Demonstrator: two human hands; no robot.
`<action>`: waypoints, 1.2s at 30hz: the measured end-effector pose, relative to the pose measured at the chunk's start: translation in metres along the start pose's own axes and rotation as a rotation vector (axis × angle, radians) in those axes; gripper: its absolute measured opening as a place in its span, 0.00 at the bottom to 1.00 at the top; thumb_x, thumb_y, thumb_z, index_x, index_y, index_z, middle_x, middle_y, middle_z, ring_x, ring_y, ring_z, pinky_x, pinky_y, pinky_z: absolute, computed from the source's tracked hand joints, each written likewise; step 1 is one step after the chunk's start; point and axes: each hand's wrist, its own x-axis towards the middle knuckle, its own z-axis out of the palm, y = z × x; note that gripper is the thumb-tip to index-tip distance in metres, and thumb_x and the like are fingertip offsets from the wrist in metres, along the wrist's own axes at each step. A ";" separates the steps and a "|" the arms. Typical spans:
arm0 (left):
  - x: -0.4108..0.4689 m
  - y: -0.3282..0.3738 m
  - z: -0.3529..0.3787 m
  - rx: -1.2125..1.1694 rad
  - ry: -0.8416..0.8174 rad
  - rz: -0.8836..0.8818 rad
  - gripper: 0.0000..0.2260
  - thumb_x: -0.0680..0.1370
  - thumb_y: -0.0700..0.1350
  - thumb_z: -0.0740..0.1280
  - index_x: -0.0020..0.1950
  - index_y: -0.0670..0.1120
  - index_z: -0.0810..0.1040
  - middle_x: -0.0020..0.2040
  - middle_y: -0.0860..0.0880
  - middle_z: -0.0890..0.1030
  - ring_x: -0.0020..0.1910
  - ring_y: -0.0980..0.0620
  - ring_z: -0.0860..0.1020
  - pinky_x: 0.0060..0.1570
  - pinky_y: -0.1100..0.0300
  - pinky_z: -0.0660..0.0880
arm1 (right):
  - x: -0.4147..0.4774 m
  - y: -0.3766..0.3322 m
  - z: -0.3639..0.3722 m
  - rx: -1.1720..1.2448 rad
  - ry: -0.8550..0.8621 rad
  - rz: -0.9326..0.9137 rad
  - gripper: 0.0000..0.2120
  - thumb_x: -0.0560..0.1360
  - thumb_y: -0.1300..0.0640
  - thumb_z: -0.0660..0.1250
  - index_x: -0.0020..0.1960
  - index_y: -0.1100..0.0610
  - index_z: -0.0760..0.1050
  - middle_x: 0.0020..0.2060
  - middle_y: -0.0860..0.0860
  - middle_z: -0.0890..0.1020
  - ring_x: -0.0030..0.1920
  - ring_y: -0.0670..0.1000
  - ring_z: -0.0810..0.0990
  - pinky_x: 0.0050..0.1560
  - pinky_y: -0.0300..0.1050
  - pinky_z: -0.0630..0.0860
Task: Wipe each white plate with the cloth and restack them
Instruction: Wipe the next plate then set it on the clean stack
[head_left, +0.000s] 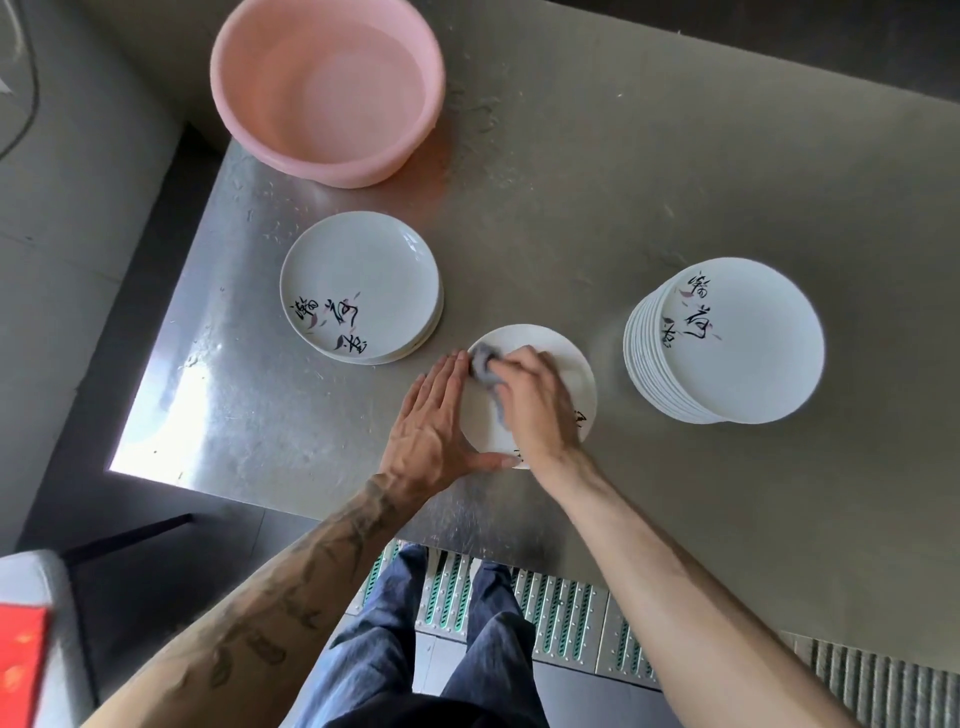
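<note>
Between two plate stacks on the worktop (675, 156), the right hand (535, 400) is pressing a bunched grey cloth (485, 366) onto a white plate (576, 364), seemingly gripping it, while the flat, open left hand (434, 415) is bracing its rim.

I see brush-style calligraphy, black chars w/ pinkish petal marks, on the top plate of the left stack (358, 286) and on the top plate of the right stack (727, 338) (can't read the chars at this res, so no transcription from me). The plate in the middle (545, 353) shows a few black strokes at its near rim, mostly hidden. The red item (21, 660) at bottom left carries small gold marks, illegible.
</note>
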 end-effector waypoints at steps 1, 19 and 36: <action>0.000 -0.001 0.001 0.013 0.006 0.012 0.62 0.62 0.75 0.73 0.82 0.39 0.54 0.83 0.44 0.58 0.82 0.49 0.56 0.80 0.49 0.55 | -0.007 -0.007 0.006 0.008 -0.044 -0.048 0.12 0.77 0.59 0.63 0.57 0.54 0.81 0.51 0.50 0.76 0.55 0.53 0.72 0.54 0.53 0.77; 0.001 -0.005 0.003 0.025 -0.045 -0.008 0.67 0.59 0.84 0.64 0.84 0.46 0.44 0.84 0.48 0.52 0.83 0.51 0.51 0.81 0.51 0.51 | -0.045 0.033 -0.010 -0.045 0.045 0.010 0.17 0.73 0.69 0.72 0.60 0.58 0.82 0.50 0.53 0.79 0.51 0.57 0.75 0.55 0.49 0.76; 0.003 -0.007 0.006 0.050 -0.077 -0.011 0.69 0.57 0.84 0.61 0.84 0.45 0.42 0.84 0.47 0.50 0.83 0.51 0.49 0.81 0.52 0.48 | -0.034 0.026 -0.007 0.062 -0.180 -0.090 0.16 0.74 0.68 0.69 0.59 0.57 0.84 0.52 0.52 0.79 0.54 0.54 0.74 0.58 0.52 0.74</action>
